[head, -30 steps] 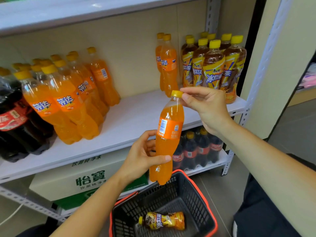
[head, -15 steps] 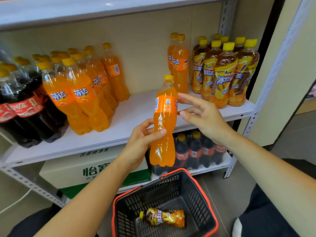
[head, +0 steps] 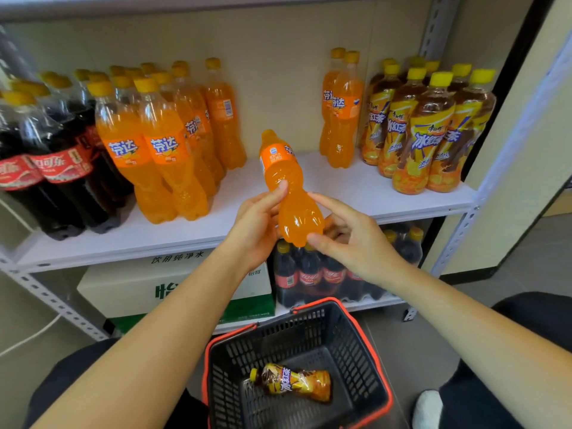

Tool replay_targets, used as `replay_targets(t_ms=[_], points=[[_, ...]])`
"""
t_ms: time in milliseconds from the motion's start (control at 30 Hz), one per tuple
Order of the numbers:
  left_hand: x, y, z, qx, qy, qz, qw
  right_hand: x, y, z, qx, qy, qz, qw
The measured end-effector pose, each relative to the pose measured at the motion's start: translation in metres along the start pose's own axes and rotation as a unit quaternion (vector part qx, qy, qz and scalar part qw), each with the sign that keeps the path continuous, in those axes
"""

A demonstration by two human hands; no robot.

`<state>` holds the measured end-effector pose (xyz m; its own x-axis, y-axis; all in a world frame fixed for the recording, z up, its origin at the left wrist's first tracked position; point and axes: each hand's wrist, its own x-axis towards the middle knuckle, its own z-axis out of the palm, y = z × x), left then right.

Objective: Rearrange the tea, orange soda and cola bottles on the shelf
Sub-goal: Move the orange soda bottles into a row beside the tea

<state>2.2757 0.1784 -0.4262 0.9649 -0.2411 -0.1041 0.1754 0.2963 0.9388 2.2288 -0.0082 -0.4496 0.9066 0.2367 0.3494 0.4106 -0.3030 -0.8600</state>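
- Your left hand (head: 257,224) grips the orange soda bottle (head: 286,187) at its waist. The bottle is tilted, cap toward the shelf (head: 356,187), in front of the gap in the middle. If that grip slackens, it drops into the basket (head: 365,351) (onto the tea bottle (head: 294,382) lying there).
- Your right hand (head: 349,239) sits half-spread at the bottle's base; I can't tell whether it pinches or merely touches.
- Swing left carelessly and you could topple the crowded orange soda row (head: 161,156).
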Motion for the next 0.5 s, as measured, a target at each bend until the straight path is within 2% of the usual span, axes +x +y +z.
replay_targets(t_ms=[200, 500], points=[[0.003, 0.000, -0.003, -0.001, 0.014, 0.011, 1.000, 0.002, -0.001, 0.019, 0.016, 0.056, 0.000, 0.998], [-0.001, 0.001, -0.009, 0.013, 0.034, 0.069, 0.997, 0.006, 0.012, 0.014, -0.024, 0.023, -0.019, 0.999]])
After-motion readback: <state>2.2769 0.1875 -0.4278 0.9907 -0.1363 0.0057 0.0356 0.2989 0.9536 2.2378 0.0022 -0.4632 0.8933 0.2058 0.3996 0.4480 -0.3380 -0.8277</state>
